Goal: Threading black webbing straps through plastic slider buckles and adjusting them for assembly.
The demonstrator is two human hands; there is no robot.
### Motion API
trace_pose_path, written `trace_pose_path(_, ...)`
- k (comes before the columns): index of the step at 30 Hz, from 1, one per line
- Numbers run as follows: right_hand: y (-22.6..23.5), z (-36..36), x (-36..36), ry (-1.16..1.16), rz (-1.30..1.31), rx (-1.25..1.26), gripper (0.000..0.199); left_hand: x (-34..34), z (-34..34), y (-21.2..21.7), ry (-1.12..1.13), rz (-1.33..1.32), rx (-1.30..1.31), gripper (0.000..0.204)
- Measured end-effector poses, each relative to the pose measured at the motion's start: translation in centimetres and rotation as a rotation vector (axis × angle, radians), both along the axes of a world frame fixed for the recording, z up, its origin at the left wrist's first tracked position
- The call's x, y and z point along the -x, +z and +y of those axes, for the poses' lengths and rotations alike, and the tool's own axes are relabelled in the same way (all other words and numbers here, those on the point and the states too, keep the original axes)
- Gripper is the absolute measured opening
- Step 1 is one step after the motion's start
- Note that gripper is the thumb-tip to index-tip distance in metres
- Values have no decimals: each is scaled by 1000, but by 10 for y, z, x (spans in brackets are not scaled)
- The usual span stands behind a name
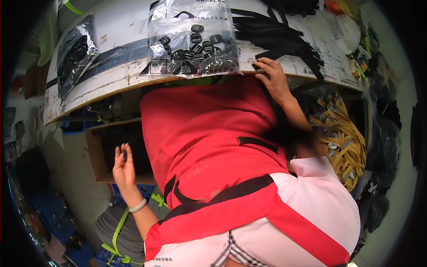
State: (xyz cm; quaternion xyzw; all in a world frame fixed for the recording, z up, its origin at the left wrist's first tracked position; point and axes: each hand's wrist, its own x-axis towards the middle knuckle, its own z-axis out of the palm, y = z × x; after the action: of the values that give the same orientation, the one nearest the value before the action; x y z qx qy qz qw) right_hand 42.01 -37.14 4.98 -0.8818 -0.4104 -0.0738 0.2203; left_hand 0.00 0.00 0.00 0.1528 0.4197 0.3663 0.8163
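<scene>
My right hand (276,82) is at the front edge of the worktable, its fingers closed on the end of a black webbing strap (266,91). That strap appears to run down from the fingers along the red apron. Out to the left, my left hand (124,171) is raised beside an open cardboard box (93,155) with a dark inside. Its thumb and fingers are drawn together around a small dark thing, too small to name. A clear plastic bag of black strap buckles (192,52) lies on the table ahead of me.
More black straps (278,35) are heaped on the table (126,73), right of the buckle bag. Another bag of black parts (78,55) lies at the left end. Tan straps (340,142) pile up below right. A grey coil (116,229) tied with green ribbon stands lower left.
</scene>
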Motion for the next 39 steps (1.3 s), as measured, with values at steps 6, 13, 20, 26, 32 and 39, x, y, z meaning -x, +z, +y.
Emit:
trace_pose_path(6,-3,3,-3,-27,-78,-288,17,-101,-78,40,-598,47,-382,28)
trace_pose_path(13,94,30,32,85,-242,-621,18,-143,-106,51,-805,62,-509,19)
trace_pose_path(20,90,89,130,361,862,-256,14,-150,-126,49,-827,111,-598,42)
trace_pose_path(26,24,111,147,405,1217,-283,15,-147,-132,53,-869,388,-1281,65)
trace_pose_path(32,28,109,139,353,1055,-100,16,-148,-138,49,-844,313,-1050,71)
trace_pose_path(39,22,105,142,341,1289,-338,24,-150,-130,39,-827,139,-598,53)
